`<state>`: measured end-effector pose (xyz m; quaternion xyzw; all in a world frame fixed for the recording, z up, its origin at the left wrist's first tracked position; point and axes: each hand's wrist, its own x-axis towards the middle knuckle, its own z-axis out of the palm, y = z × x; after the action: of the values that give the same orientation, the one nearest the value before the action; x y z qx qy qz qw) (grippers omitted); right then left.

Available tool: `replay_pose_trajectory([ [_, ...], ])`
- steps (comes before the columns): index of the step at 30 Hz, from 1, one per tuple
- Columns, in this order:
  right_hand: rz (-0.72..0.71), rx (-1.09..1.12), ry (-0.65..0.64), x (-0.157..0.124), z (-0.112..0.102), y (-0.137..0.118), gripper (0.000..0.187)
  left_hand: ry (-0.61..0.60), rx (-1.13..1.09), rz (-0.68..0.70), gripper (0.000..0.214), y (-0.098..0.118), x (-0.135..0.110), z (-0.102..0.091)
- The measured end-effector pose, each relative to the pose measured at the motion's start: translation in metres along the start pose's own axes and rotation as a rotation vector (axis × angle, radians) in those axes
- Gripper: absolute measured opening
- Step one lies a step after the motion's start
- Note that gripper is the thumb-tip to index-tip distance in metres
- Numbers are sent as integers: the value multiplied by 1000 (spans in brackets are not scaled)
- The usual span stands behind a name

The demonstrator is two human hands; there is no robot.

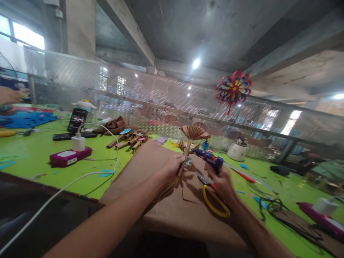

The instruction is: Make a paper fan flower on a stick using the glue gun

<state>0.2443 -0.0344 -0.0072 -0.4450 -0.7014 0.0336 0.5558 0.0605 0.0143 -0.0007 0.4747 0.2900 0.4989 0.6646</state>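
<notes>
My left hand [176, 165] is closed round the stem of a brown pleated paper fan [195, 132], held upright above the brown paper. Yellow string trails below that hand. In my right hand [223, 182] is a blue hot glue gun [209, 157], its nozzle pointing left at the fan's stem; I cannot tell whether it touches. Scissors with yellow and red handles [215, 204] lie just under my right hand. A sheet of brown paper [131, 179] covers the table in front of me.
Rolled brown paper pieces [137, 139] lie at the back left. A purple power strip [71, 157] with a white plug and cable, and a phone [77, 120], stand left. A white bottle [237, 148] and black cord [279, 211] are right. Another person's hand [10, 96] shows far left.
</notes>
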Motion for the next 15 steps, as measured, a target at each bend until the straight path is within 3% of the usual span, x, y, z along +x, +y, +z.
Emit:
replay_pose_trajectory([
  [3,-49,-121,-8,-1,1,6,29,33,90,41,13,-1,-1,3],
  [8,-263,-289,-10,-5,7,10,24,118,168,44,9,-1,-4,7],
  [15,-378,-560,-49,-9,13,2,31,108,66,103,4,-8,1,7],
])
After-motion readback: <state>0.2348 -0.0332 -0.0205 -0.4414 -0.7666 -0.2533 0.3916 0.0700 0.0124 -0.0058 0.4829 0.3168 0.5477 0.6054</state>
